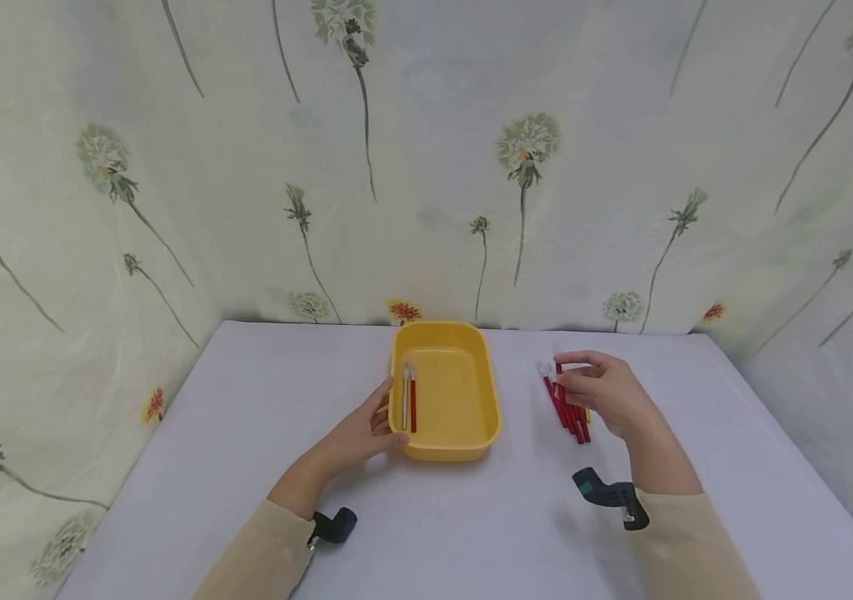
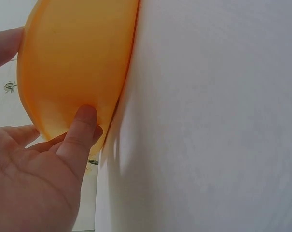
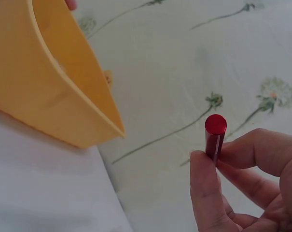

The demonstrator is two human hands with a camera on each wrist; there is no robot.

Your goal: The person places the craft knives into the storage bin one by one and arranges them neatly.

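The right grip (image 1: 599, 387) is narrow, thumb and fingers pinching a red stick (image 3: 215, 124); in the right wrist view its flat red end faces the camera. Just below this grip, and partly hidden behind its fingers, lies a loose bundle of red sticks (image 1: 572, 423). Their pale, blurred tips point away from the person, and a bit of yellow (image 1: 587, 414) shows among them at the right edge. Behind the grip, a dark wrist device (image 1: 614, 496) sits at the end of the beige right sleeve (image 1: 685, 542).

Well to the left of the right grip, the yellow tray (image 1: 449, 454) rests on the white surface (image 1: 471, 533). Inside it, along the wall nearest the left grip (image 1: 362, 425), a whitish stick (image 1: 406, 404) and a second red stick (image 1: 413, 408) lie side by side, pale tips at their far ends. The left grip holds the tray around its near left corner, thumb at the rim and fingers against the outer side wall. Behind that grip are another dark wrist device (image 1: 332, 527) and the left sleeve (image 1: 265, 554).

Beyond both grips and the tray, past the far edge of the surface, stands a pale backdrop (image 1: 426, 167) printed with dandelions.
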